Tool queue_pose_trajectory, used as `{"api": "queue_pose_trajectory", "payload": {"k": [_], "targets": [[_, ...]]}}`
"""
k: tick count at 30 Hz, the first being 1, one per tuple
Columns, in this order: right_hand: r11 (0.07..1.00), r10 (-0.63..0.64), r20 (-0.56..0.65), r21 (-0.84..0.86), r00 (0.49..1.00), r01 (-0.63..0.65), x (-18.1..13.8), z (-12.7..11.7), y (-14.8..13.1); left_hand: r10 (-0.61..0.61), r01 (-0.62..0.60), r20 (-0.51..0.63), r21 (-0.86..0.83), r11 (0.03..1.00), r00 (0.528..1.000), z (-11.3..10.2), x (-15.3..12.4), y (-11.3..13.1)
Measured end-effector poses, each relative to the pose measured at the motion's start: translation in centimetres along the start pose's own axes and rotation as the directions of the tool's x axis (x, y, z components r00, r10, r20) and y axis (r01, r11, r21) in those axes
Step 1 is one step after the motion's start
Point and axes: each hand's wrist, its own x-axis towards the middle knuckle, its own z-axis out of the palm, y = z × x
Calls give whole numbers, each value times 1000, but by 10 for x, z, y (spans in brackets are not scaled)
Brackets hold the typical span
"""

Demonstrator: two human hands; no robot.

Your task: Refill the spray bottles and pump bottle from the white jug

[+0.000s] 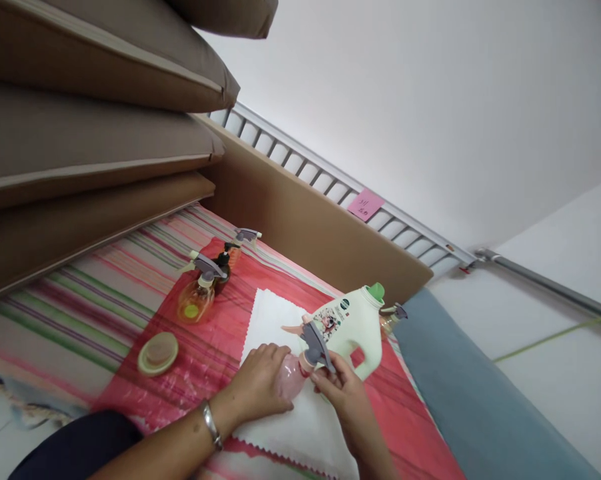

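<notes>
My left hand (263, 380) is wrapped round the body of a pink see-through spray bottle (291, 379), which is tilted over a white cloth with zigzag edges (265, 320). The fingers of my right hand (343, 387) are closed at the neck and grey trigger of its spray head (316, 343). Just behind stands a pale green detergent jug (363, 327) with a green cap (376, 291). It partly covers another spray bottle (394, 315).
At left are an amber spray bottle (195, 300), a dark pump bottle (224, 267), one more spray bottle (247, 237) and a round lid (158, 353) on a red plastic sheet (180, 393). Stacked cushions (100, 133) rise at left; a brown board (300, 213) runs along the back.
</notes>
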Motion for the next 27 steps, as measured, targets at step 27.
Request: {"api": "queue_pose_trajectory", "payload": {"k": [27], "targets": [[1000,28,-193,16,981,-25,3,15,34,-24,24,5,39,999,1000,-2,2,-7]]}}
